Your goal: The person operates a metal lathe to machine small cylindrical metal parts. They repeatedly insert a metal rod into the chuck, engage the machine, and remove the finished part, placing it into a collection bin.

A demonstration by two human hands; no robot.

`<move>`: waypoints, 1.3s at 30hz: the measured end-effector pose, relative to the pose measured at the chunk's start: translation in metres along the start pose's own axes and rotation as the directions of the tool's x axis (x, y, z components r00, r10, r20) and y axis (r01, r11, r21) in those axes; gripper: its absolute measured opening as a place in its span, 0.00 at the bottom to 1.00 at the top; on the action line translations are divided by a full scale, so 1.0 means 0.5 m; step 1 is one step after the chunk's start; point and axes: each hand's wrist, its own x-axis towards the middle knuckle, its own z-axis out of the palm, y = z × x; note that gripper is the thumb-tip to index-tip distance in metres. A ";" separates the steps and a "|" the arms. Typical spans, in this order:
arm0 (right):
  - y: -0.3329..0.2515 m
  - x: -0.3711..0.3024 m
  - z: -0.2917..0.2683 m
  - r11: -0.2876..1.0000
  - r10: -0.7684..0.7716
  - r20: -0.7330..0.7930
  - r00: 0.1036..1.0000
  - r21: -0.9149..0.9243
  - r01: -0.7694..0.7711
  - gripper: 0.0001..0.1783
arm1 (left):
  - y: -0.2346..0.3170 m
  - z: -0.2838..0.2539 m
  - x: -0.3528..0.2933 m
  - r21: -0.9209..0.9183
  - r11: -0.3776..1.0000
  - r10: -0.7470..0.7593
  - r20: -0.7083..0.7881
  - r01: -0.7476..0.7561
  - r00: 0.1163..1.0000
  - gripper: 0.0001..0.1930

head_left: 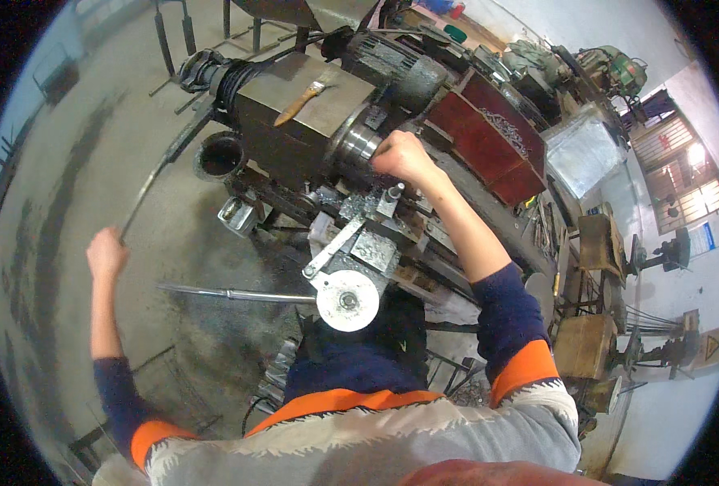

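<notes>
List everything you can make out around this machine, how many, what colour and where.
machine housing: one, grey-brown, upper centre
brush: one, wooden handle, on the machine housing
chuck: one, silvery, right of the housing
long lever: one, dark and metallic, left of the housing
round disc: one, pale silver, centre
tapered bar: one, silvery, left of the disc
bin: one, dark red, right of the chuck
metal shavings: uncounted, silvery, in the bin
window: one, bright, far right
smaller clutter: too jumbled to count
left hand: one, bare, gripping the lever's end
right hand: one, bare, at the chuck
</notes>
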 end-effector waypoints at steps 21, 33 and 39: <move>0.074 -0.140 -0.085 0.984 -0.098 -0.316 0.944 0.112 0.139 0.18 | 0.341 0.236 0.169 -0.571 0.800 0.331 0.159 -0.186 0.930 0.20; 0.386 -0.624 -0.097 0.867 0.498 -0.443 0.746 0.245 -0.433 0.17 | 0.361 0.265 0.178 -0.146 0.869 0.476 -0.018 -0.473 0.879 0.10; 0.642 -0.988 -0.001 0.527 0.762 -0.420 0.494 -0.041 -0.849 0.25 | 0.188 0.216 0.060 -0.381 0.859 0.397 0.073 -0.343 0.915 0.19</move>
